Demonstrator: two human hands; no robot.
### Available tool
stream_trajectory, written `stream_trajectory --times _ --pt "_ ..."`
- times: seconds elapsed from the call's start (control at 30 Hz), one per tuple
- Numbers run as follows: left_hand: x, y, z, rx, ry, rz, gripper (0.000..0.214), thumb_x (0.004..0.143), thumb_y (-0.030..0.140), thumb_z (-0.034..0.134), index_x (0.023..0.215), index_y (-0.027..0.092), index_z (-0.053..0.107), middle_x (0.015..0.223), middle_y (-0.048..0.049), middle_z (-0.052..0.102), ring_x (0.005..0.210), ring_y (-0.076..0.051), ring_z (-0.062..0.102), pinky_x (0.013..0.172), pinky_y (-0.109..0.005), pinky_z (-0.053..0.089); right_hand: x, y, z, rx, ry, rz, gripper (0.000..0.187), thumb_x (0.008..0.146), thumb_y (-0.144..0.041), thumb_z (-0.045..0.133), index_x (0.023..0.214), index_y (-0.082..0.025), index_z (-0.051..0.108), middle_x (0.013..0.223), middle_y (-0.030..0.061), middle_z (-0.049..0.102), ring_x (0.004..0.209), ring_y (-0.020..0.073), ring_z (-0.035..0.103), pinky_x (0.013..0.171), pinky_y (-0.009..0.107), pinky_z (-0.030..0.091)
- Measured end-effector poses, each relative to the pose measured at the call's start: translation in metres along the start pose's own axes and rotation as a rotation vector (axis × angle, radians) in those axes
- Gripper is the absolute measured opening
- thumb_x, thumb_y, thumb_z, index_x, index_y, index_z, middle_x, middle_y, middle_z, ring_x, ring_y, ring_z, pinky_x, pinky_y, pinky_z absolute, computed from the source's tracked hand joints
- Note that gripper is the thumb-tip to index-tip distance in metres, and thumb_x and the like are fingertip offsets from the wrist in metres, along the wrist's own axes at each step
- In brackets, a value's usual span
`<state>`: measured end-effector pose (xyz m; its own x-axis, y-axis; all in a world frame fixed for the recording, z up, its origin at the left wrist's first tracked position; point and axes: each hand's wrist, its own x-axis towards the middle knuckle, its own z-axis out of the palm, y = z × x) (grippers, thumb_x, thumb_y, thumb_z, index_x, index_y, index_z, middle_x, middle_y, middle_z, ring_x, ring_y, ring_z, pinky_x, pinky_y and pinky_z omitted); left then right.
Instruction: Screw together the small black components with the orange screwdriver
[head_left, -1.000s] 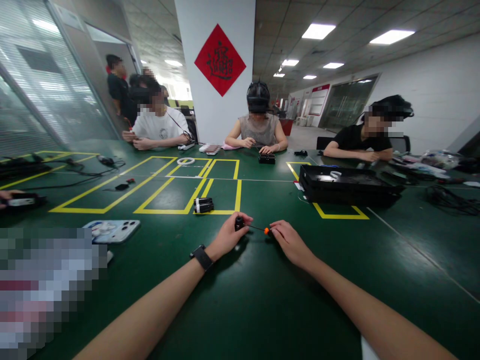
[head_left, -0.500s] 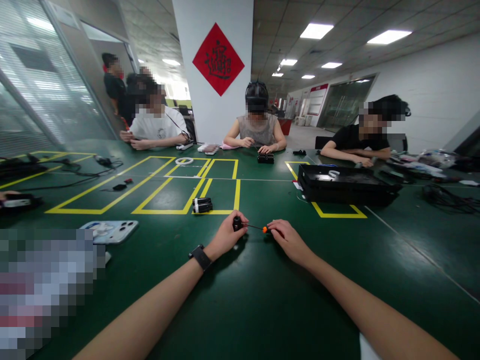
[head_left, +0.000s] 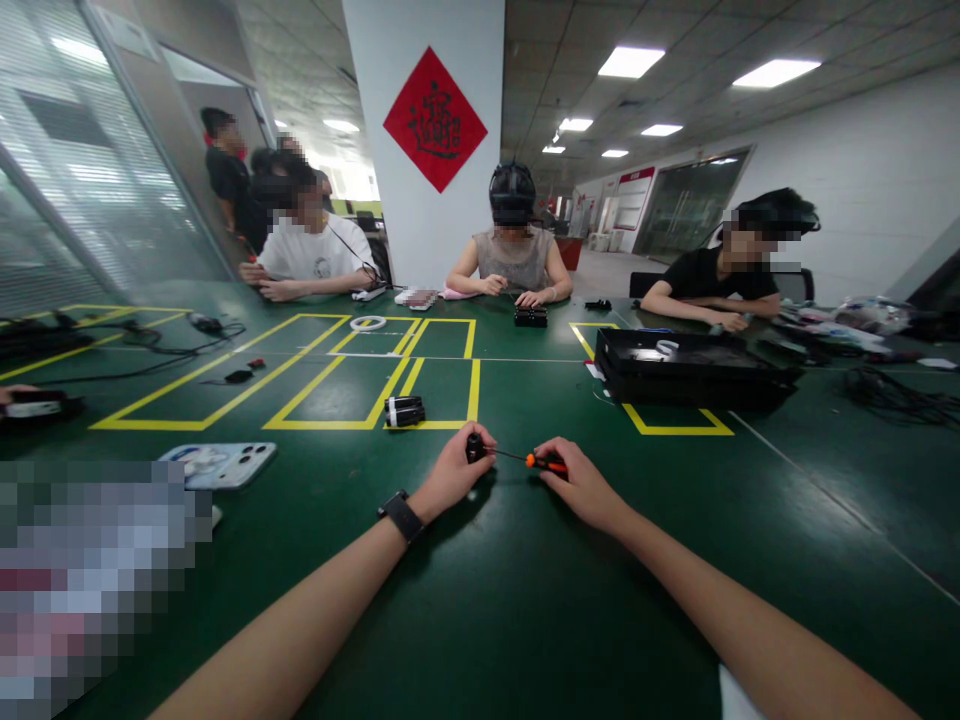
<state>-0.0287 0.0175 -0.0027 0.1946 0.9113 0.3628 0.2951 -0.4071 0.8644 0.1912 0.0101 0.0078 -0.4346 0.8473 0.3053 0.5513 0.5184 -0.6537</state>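
Note:
My left hand [head_left: 451, 472], with a black watch on its wrist, is closed around a small black part [head_left: 475, 447] held just above the green table [head_left: 480, 600]. My right hand [head_left: 581, 485] grips the orange and black handle of a small screwdriver [head_left: 541, 462]. The thin shaft runs left from the handle and its tip meets the black part. A second small black and white part [head_left: 406, 410] lies on the table beyond my left hand, on a yellow tape line.
A white phone case [head_left: 217, 464] lies at left. A long black tray [head_left: 690, 368] stands at right over yellow tape. Cables lie at far left and far right. Three people sit across the table; others stand behind at left.
My right hand has shifted slightly, so more of the screwdriver's orange and black handle shows. My left hand and the black part stay in place.

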Motion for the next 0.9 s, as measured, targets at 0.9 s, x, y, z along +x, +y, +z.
stream_trajectory --times 0.9 --pt "0.0002 -0.0006 0.0001 -0.005 -0.003 -0.008 0.016 0.072 0.013 0.054 0.086 0.017 0.048 0.084 -0.0005 0.056 0.079 -0.014 0.053 0.076 -0.028 0.041 0.0007 0.0006 0.0006 0.108 -0.005 0.059 0.023 0.078 -0.026 0.055 0.101 -0.020 0.056 0.097 0.0034 0.059 0.089 0.0159 0.054 0.082 0.032 0.042"
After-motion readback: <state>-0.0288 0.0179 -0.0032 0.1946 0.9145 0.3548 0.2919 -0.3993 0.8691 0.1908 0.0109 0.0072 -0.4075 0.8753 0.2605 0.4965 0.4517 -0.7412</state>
